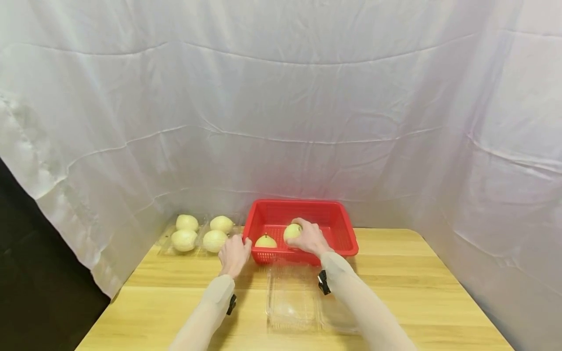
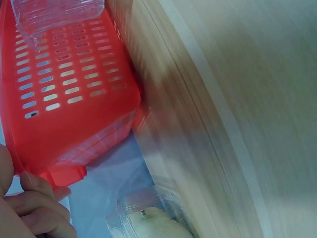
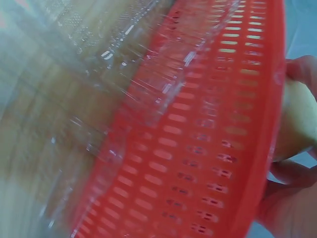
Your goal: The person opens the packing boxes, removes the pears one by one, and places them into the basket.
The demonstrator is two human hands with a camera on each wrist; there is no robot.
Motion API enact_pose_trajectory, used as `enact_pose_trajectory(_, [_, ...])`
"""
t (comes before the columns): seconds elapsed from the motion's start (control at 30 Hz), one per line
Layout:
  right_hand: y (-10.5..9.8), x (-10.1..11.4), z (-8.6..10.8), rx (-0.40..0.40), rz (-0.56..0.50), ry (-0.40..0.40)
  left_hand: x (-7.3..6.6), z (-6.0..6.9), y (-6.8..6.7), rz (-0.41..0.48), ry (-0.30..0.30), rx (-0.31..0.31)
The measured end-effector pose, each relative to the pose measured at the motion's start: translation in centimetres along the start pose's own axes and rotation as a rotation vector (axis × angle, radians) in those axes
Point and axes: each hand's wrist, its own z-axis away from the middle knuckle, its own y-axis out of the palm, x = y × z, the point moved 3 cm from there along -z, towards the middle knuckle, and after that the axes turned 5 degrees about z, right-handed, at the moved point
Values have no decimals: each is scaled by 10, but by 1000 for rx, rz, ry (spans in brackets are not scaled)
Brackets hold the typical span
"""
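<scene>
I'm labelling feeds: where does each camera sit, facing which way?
Head: head-worn, facing forward and down at the red basket; left hand, right hand, forearms show.
Left wrist: wrist-worn, facing the basket's side; left fingers show lower left.
Right wrist: wrist-worn, facing the basket's side and fruit; right fingers show at right.
Both wrist views share the basket and clear plastic.

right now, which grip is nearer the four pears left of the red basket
Left. The left grip holds the red basket by its left end, beside the four pears; the right grip holds another pear, farther right.
</scene>
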Motion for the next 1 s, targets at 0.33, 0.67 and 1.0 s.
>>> enact_pose_trajectory(0.33, [10, -5, 3, 93, 50, 72, -4, 3, 2, -10, 7, -11])
enact_pose_trajectory(0.67, [18, 3, -8, 187, 160, 60, -1, 1, 0, -9, -4, -11])
enact_pose_trajectory(1.0, [21, 4, -14, 235, 224, 88, 1, 3, 0, -15, -5, -25])
